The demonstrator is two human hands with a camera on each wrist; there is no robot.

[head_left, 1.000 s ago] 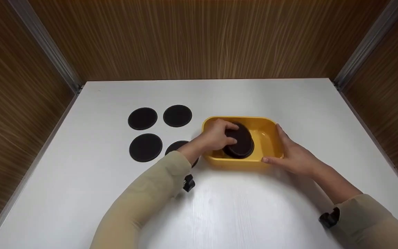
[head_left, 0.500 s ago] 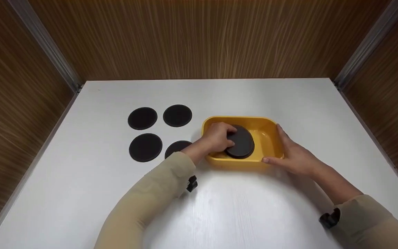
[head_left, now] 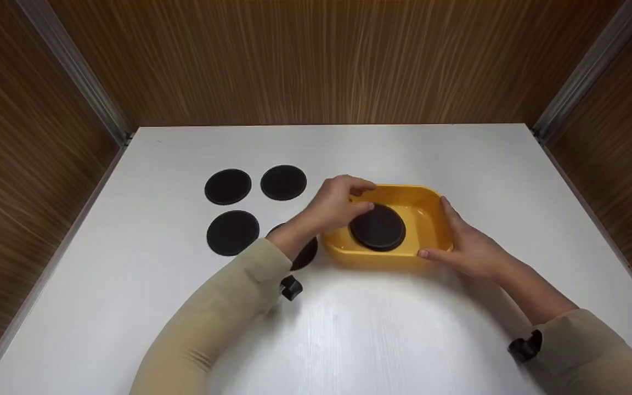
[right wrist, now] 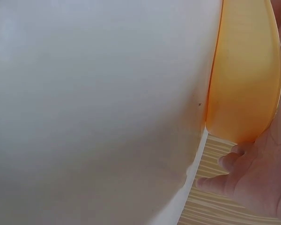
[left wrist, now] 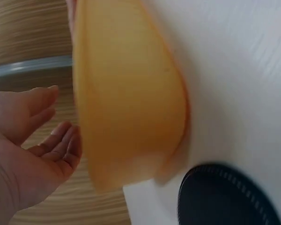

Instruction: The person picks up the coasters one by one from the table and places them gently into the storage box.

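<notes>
Head view shows the black disc lying flat in the yellow tray at frame centre, the left hand relaxed and empty above it, while the right hand best braces the tray's right wall with straight fingers.

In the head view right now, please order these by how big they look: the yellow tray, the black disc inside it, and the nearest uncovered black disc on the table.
1. Yellow tray, clearly largest.
2. Black disc in the tray and the front-left disc on the table: they look almost alike, so I cannot rank them.
</notes>
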